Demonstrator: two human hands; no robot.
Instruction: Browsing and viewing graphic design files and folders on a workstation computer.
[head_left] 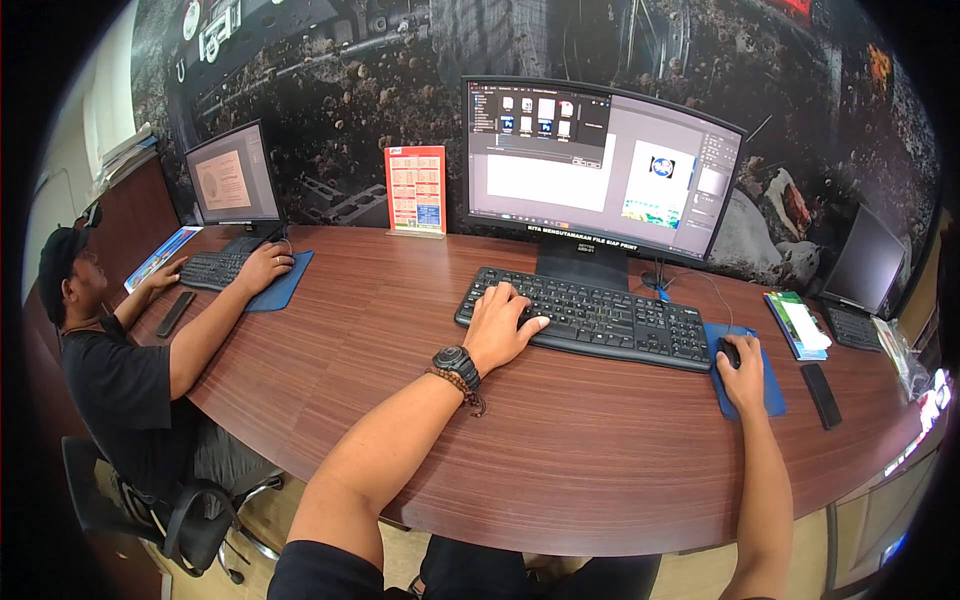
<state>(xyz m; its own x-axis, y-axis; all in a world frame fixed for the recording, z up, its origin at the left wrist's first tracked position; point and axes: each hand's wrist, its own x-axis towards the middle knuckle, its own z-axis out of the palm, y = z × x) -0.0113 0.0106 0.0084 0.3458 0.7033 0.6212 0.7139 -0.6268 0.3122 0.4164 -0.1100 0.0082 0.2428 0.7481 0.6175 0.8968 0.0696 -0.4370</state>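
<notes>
My left hand (499, 326) rests on the left end of a black keyboard (600, 318), fingers lying over the keys and thumb stretched out to the right. A dark watch (455, 362) and a beaded bracelet are on that wrist. To the right, my right hand (742, 376) is wrapped round a black computer mouse (729, 350) on a blue mouse pad (771, 385). Behind the keyboard stands a wide monitor (560, 180), showing a dark file window over a design program with a white page.
At the left a co-worker (125, 370) sits at another monitor (232, 178), hands on a keyboard and a blue pad. A red-edged calendar card (416, 190) stands between the screens. Right of me lie a phone (821, 396), booklets (797, 325) and a laptop (862, 262).
</notes>
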